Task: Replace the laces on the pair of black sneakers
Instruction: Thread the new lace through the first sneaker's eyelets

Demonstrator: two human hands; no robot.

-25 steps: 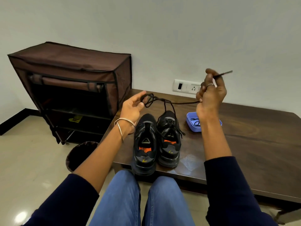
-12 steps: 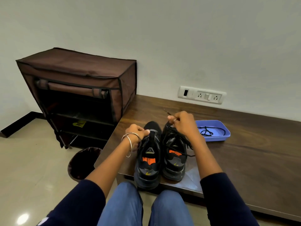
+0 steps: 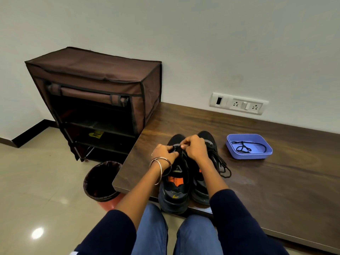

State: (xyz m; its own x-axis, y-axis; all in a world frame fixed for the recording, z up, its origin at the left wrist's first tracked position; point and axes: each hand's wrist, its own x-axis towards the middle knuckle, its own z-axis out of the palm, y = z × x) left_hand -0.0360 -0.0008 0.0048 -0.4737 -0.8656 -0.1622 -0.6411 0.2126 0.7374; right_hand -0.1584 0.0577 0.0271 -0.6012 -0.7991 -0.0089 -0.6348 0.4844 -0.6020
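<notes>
On table edge (image 3: 139, 173), black orange-tabbed sneakers (image 3: 174, 183), left hand (image 3: 163, 152) and right hand (image 3: 195, 147) pinching tongue top

Two sneakers are standing side by side at the near edge of the table (image 3: 276, 181), close to its left end. The left sneaker (image 3: 174, 188) is overhanging that edge; the right sneaker (image 3: 207, 162) is touching its right side. Both hands, left hand (image 3: 164, 153) and right hand (image 3: 195, 147), are resting over the left sneaker. The tray (image 3: 249, 154) is sitting right of the sneakers, with a lace (image 3: 242, 147) lying in it. The shoe rack (image 3: 95, 100) is standing left of the table, against the wall. The bin (image 3: 101, 181) is standing in front of it, beside the table's near-left corner.
</notes>
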